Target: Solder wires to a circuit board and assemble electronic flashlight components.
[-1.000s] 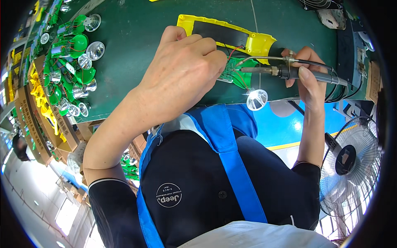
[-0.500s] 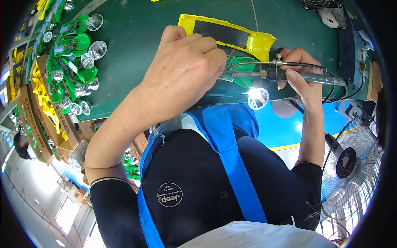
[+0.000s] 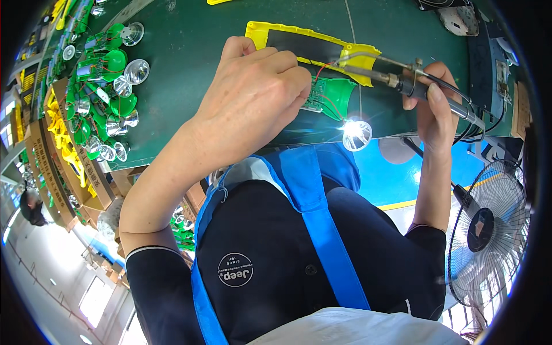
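Observation:
My left hand (image 3: 256, 95) is closed over the left end of a green flashlight housing (image 3: 340, 92) with a circuit board in it; its fingertips are partly hidden. A thin red wire runs up from the board. Another leads to a lit lamp with a reflector cup (image 3: 357, 135), at the bench's near edge. Behind lies a yellow half-shell (image 3: 259, 33) with a dark inner panel. My right hand (image 3: 435, 106) grips a soldering iron (image 3: 408, 86) with a thin metal feed tube clamped along it. The iron's tip is over the yellow shell, near the red wire's upper end.
Several green housings with reflector cups (image 3: 137, 72) crowd the left of the green bench (image 3: 190, 34). Cartons with yellow parts (image 3: 66, 149) stand beyond its left edge. Cables trail from the iron at the right. A fan (image 3: 483, 230) stands at the lower right.
My right hand has drawn the soldering iron up and to the right, off the circuit board, uncovering more of the green housing. My left hand has hardly moved.

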Demonstrator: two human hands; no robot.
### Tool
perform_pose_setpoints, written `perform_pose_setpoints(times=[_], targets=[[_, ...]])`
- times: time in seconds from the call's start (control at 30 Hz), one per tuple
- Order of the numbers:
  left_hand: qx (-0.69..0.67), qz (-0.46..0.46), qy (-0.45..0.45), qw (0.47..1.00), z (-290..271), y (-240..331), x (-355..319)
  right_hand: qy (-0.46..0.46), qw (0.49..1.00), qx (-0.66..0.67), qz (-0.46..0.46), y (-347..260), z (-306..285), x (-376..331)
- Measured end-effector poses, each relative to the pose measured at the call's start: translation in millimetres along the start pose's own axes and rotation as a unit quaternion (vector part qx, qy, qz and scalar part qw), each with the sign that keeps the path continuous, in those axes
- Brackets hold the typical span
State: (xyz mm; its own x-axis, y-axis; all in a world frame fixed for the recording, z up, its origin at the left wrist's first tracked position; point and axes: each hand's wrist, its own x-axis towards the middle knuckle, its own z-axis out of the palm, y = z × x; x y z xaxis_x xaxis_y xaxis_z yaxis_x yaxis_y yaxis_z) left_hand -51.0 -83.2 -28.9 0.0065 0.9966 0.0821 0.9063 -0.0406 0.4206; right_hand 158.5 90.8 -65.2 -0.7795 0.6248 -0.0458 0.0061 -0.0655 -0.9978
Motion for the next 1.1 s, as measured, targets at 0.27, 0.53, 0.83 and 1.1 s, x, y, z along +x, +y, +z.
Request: perform_pose_setpoints(times=[0.27,0.53,0.83,1.1], targets=[[-0.096,0.006,0.038,0.995,-9.8,-21.1,14.4,0.051,0.975,-0.059,-0.206,1.8,0.3,4.6],[0.038,0.013,-0.068,0.997,-11.9,-54.7,50.1,0.019,0.935,-0.138,-0.327,3.8,25.6,59.3],[0.045,0.031,0.062,0.997,-1.3,-36.2,-42.7,0.018,0.843,-0.355,-0.403,19.3,51.6,115.5],[-0.024,-0.040,0.256,0.965,-44.8,-75.7,-54.6,0.048,0.894,-0.250,-0.368,48.0,-0.9,44.2]])
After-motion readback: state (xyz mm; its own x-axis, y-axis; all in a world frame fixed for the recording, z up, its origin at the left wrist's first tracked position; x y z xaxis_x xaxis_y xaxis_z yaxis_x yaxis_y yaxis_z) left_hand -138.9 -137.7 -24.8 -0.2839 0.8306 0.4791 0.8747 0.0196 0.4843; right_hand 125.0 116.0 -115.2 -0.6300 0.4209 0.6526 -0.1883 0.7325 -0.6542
